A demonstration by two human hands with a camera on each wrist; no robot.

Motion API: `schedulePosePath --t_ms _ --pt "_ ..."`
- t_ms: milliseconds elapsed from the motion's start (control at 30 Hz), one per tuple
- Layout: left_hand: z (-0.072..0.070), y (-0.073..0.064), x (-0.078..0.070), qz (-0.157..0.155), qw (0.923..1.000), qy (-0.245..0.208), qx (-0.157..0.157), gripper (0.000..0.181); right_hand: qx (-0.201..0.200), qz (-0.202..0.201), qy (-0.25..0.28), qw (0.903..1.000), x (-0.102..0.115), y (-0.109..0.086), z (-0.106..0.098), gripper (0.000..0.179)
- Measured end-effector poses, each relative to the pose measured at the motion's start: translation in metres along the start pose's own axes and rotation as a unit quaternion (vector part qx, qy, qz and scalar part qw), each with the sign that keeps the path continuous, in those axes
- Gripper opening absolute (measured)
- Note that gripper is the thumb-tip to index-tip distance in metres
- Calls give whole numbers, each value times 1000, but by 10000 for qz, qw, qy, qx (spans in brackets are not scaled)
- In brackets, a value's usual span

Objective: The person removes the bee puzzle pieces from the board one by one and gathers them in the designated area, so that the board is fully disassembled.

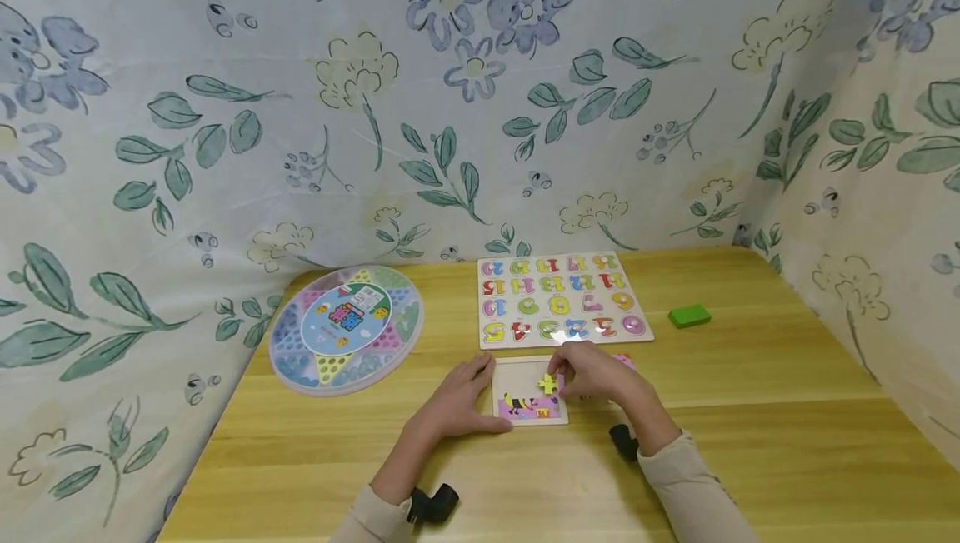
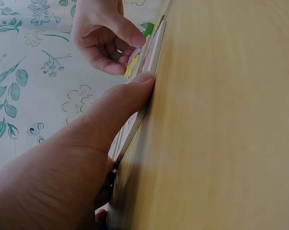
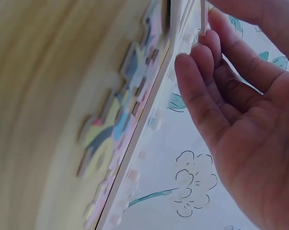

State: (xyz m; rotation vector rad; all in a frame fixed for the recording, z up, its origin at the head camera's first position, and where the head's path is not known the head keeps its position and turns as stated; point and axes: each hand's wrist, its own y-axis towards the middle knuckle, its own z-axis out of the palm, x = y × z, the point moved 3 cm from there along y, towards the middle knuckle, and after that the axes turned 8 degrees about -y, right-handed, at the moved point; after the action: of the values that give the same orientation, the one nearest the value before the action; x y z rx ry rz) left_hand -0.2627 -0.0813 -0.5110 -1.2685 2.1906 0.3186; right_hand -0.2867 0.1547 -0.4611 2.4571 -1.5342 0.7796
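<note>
A small wooden jigsaw tray (image 1: 528, 424) lies on the table, with its near part filled by a pink picture of a bee and a honey pot. My left hand (image 1: 459, 401) grips it at the left side, the thumb along the near edge and the fingertips at the far left corner. Between thumb and fingers, my right hand (image 1: 596, 372) pinches a yellow jigsaw piece (image 1: 548, 383) over the tray's right side. Loose jigsaw pieces (image 3: 103, 139) lie on the table beside the tray, mostly hidden under the right hand in the head view.
Behind the tray lies a number puzzle board (image 1: 558, 343) with coloured numerals. A round Chinese checkers board (image 1: 408, 310) lies at the left. To the right is a green block (image 1: 689, 316). Floral cloth (image 1: 450, 151) hangs along the table's back and sides.
</note>
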Motion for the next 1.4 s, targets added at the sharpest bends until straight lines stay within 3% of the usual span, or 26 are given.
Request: schedulePosePath --t_ms 300,433,700,1033,1400 --pt "-1 0 0 15 10000 -12 21 110 -131 75 -245 9996 -10 -9 -1 22" --pt "0 1 1 24 10000 21 50 110 -115 229 -131 9996 -16 -14 -4 22" --pt "0 1 -1 214 9997 63 -35 109 -188 100 2 9998 -27 -25 -13 25" --pt "-2 0 -2 158 9999 19 -29 109 -206 266 -1 9994 -45 -38 -26 24" --pt "-1 0 -1 107 9999 -4 40 109 -110 461 341 9983 -69 -45 -33 25"
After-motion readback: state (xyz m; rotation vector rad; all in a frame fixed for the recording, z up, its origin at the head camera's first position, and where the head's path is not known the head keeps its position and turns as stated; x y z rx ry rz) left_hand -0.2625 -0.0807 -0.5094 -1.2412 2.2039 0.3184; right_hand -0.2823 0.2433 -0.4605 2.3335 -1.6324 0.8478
